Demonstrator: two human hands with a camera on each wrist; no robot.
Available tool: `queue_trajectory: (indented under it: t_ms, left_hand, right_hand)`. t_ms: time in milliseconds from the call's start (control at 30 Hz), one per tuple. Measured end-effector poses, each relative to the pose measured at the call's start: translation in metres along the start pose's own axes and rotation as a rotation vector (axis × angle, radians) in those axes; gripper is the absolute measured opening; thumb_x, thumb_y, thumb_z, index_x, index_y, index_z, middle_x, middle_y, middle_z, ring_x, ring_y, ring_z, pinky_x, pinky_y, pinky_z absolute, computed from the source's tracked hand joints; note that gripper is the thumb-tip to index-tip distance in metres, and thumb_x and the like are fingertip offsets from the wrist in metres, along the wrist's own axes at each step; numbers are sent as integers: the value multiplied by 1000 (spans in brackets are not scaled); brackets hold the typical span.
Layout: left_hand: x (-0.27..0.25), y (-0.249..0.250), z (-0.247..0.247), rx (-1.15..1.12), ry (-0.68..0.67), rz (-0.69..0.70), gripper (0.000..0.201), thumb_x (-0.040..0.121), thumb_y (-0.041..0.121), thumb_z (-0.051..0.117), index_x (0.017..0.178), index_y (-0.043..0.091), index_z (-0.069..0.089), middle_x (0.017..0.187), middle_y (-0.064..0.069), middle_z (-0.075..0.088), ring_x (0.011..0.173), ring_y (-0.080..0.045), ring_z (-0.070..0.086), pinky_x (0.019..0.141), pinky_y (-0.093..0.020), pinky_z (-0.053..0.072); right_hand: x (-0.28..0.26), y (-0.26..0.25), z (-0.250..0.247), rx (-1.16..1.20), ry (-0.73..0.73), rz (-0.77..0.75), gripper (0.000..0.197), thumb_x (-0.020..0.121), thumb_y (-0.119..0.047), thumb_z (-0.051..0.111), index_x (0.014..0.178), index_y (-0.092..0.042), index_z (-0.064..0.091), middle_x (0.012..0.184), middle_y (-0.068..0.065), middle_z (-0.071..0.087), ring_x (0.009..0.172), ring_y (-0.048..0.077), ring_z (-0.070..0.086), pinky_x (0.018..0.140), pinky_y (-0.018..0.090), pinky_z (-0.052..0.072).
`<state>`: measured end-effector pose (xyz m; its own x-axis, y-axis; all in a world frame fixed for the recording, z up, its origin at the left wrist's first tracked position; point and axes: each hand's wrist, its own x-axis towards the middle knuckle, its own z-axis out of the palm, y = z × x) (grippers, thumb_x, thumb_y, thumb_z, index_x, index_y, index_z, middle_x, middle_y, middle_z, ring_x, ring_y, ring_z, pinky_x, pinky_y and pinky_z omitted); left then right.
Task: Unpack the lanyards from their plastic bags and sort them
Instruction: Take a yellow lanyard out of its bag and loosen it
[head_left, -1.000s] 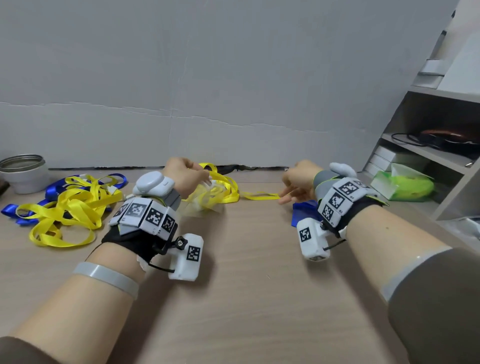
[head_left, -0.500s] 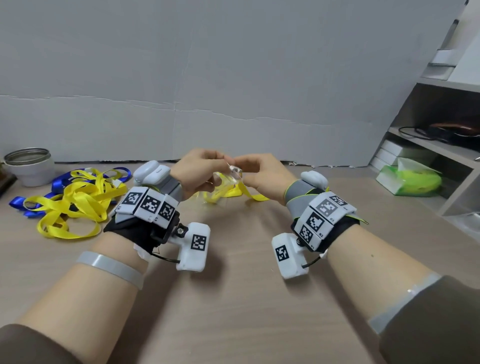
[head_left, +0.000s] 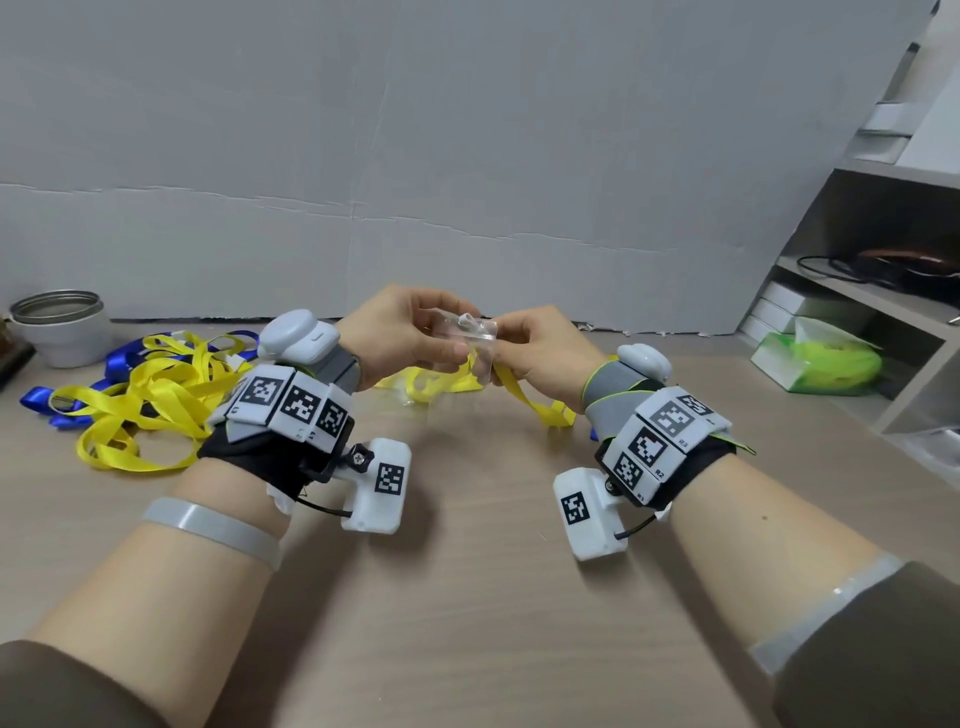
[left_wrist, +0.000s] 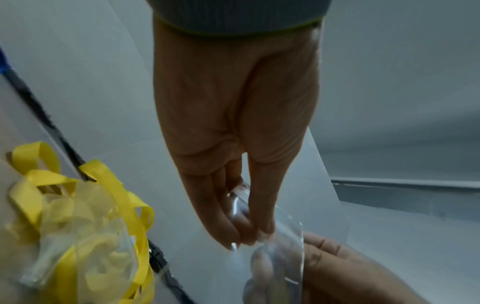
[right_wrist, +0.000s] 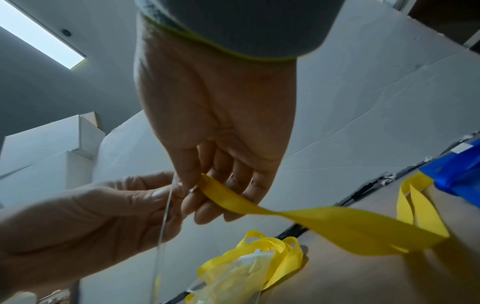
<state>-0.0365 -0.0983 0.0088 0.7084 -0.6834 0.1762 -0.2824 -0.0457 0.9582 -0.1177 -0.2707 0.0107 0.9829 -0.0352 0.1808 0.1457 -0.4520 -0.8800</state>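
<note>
Hands first: your left hand (head_left: 410, 332) and right hand (head_left: 540, 353) are both up off the table (head_left: 467, 597), meeting over a small clear plastic bag (head_left: 467, 338). Left fingers (left_wrist: 226, 218) are pressed together with the thumb, pinching the bag's top edge. Right fingers (right_wrist: 207, 197) are curled and pinching a yellow lanyard strap (right_wrist: 324, 222), with the bag edge caught against your thumb too. That strap runs out from under your right fingertips, twists once, and drops to the table just below and right of them.

Stuff around your fingers: directly under and a bit behind them there's another bagged yellow lanyard (right_wrist: 246, 267), its strap looping out of the plastic. Way off to the left of your left fingers sits the loose pile of yellow lanyards (head_left: 145, 395) tangled over some blue lanyards (head_left: 41, 408), with a white cup (head_left: 62, 327) beyond it. Right of your right fingers there's a blue packet (right_wrist: 454, 176) on the table, only showing in the right wrist view. Further right is a shelf unit (head_left: 883, 291) with a green bag (head_left: 826, 364) on its bottom level.

Nothing sits between your fingertips and the bag; the grey wall panel (head_left: 467, 156) is behind it all.
</note>
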Motion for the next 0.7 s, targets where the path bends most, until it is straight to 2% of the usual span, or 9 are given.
queue_trajectory:
  t_ms: [33, 100, 167, 233, 333, 467, 533, 600, 700]
  left_hand:
    - [0, 1, 0, 10, 9, 11, 36, 84, -12, 65, 117, 2, 62, 66, 7, 69, 67, -16, 66, 82, -36, 58]
    - [1, 1, 0, 18, 48, 27, 33, 85, -14, 64, 114, 2, 62, 66, 7, 67, 66, -14, 67, 77, -32, 60]
    - [3, 1, -1, 29, 116, 31, 28, 85, -13, 64, 111, 0, 61, 74, -2, 63, 68, -20, 67, 72, -30, 61]
    - [4, 1, -2, 39, 186, 23, 24, 86, -11, 65, 108, -2, 58, 82, -9, 59, 68, -21, 66, 67, -29, 62]
    - [5, 2, 0, 54, 225, 12, 20, 87, -7, 66, 103, 0, 55, 93, -13, 57, 68, -20, 66, 64, -29, 62]
    - [4, 3, 1, 36, 171, -34, 21, 87, -5, 67, 101, 2, 54, 91, -14, 60, 68, -21, 68, 69, -36, 62]
    - [2, 4, 0, 72, 98, -57, 22, 86, -3, 69, 103, 3, 57, 84, -12, 64, 68, -22, 67, 69, -37, 62]
    - [-1, 4, 0, 158, 30, -72, 21, 86, 3, 71, 104, 3, 62, 79, -10, 66, 71, -22, 68, 73, -40, 61]
    - [-3, 4, 2, 216, -21, -115, 17, 88, 7, 70, 103, -1, 65, 81, -13, 70, 75, -25, 71, 78, -45, 61]
  right_hand:
    - [0, 0, 1, -5, -22, 19, 27, 95, -10, 61, 97, 16, 64, 72, 12, 66, 63, 20, 59, 67, 27, 55]
    - [0, 0, 1, -31, -61, 58, 19, 93, -1, 56, 95, 17, 62, 71, 11, 67, 65, 22, 61, 73, 37, 57]
    - [-1, 0, 1, -43, -63, 88, 17, 87, 7, 51, 94, 14, 64, 70, 12, 65, 64, 23, 60, 77, 41, 57]
    - [0, -1, 1, -36, -25, 99, 17, 86, 4, 53, 95, 12, 66, 65, 10, 60, 61, 22, 56, 71, 38, 56]
    - [1, -4, 1, -65, 17, 74, 17, 90, -13, 65, 90, 4, 69, 58, 4, 54, 55, 18, 53, 62, 31, 53]
    - [2, -6, -2, -211, 49, 40, 19, 91, -19, 66, 88, -1, 71, 54, 2, 54, 49, 16, 50, 56, 24, 44]
    - [1, -7, -4, -292, 3, 39, 20, 92, -21, 65, 89, -2, 71, 53, 0, 55, 50, 16, 50, 55, 23, 42]
    - [-1, -9, -6, -375, -51, 43, 20, 93, -23, 64, 89, -4, 72, 48, -8, 53, 47, 12, 49, 51, 19, 39]
    - [-2, -14, -6, -452, -88, 59, 21, 93, -23, 64, 88, -5, 72, 45, -10, 51, 42, 6, 45, 45, 13, 35]
